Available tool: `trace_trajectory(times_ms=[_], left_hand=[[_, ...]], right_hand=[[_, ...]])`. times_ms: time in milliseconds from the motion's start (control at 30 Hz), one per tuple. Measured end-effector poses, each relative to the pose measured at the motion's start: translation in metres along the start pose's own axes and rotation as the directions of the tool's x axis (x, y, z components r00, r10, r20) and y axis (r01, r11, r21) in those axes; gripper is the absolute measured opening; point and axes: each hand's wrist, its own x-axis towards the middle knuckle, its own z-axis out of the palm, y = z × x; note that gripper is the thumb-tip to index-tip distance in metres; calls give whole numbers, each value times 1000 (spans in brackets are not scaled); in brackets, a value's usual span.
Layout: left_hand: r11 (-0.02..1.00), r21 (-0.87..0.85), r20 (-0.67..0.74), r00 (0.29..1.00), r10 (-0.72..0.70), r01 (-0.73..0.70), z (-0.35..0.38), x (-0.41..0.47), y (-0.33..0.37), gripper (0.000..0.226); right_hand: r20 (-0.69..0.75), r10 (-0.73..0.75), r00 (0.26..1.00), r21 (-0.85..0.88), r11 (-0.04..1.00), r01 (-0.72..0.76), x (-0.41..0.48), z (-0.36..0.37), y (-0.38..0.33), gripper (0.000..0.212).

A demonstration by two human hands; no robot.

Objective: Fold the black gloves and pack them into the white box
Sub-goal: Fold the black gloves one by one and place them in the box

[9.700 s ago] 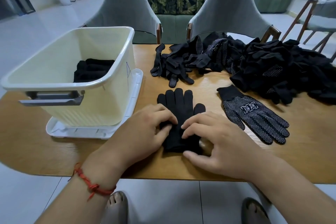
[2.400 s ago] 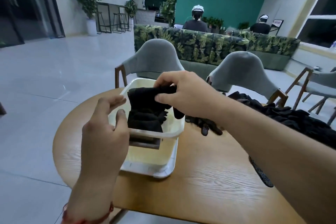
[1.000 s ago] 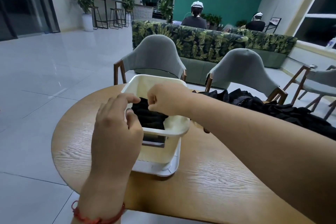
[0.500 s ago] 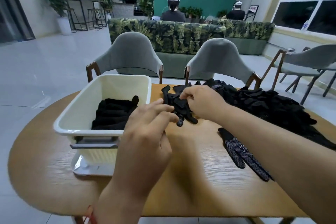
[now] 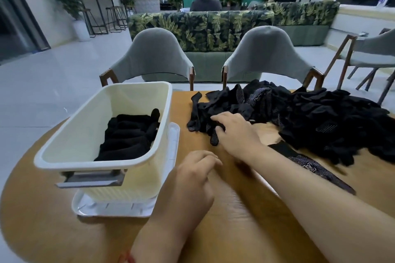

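Your right grip point(image 5: 234, 133) has its fingers curled down onto a loose glove point(image 5: 203, 126) at the near edge of the small heap point(image 5: 224, 104), and it looks to be pinching that glove, not merely touching it. Your left grip point(image 5: 192, 177) holds nothing, fingers loosely bent, low over the table point(image 5: 235, 230) just beside the white box point(image 5: 102, 156). The folded gloves point(image 5: 128, 134) already packed lie stacked inside the box. A flat glove point(image 5: 310, 164) lies partly under your right forearm, with the big pile point(image 5: 324, 117) beyond it. You are, I judge, fetching the next glove: pull it clear of the heap, then lay it flat in front of you to pair and fold. A second ago both grips were at the box with a folded pair. Half a second ago the left was raised nearer the heap, and it has since dropped back.
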Motion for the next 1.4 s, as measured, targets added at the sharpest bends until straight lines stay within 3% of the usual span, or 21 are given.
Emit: trace_trajectory(times_ms=[133,267,400,500,633,733,833,967,1067,1133,1200,1267,1333,1400], left_hand=[[998,-26,7,998,-61,62,7,3,-3,47],[994,-35,-12,995,-100,100,14,4,-1,37],[986,-75,9,989,-148,148,23,1,2,43],[986,-71,10,989,-149,149,29,-2,2,54],[969,-90,87,971,-221,229,33,-3,9,54],[947,-193,66,967,-248,256,36,-1,23,31],[895,-300,171,942,-290,330,33,0,34,19],[944,-213,189,959,-212,250,37,-4,41,28],[919,-320,177,968,-180,230,39,-6,52,32],[823,-482,215,951,-221,300,39,-6,56,39],[561,-711,277,902,-332,424,41,0,54,52],[344,-795,333,833,-441,500,43,6,48,73],[263,-772,453,792,-410,578,41,7,44,82],[230,-733,568,762,-312,641,40,3,46,72]], right_hand=[[-144,64,988,312,950,-16,-38,-13,-1,34],[-147,186,972,507,857,-87,-91,-26,3,25],[-112,291,950,712,691,-127,-128,-39,8,14],[-97,317,944,839,537,-94,-141,-47,10,18],[-32,303,952,915,392,-94,-140,-49,9,25],[-22,236,971,916,393,-75,-140,-48,8,30],[-65,195,979,929,371,-13,-139,-46,10,37],[12,186,982,997,68,-25,-138,-51,10,42],[92,112,989,987,-138,-76,-139,-57,8,44],[107,93,990,957,-280,-77,-138,-61,8,38],[117,100,988,907,-415,-65,-137,-65,8,33],[137,92,986,858,-508,-72,-138,-68,10,26],[138,45,989,831,-549,-91,-140,-71,11,16],[158,21,987,815,-567,-118,-141,-71,12,13]])
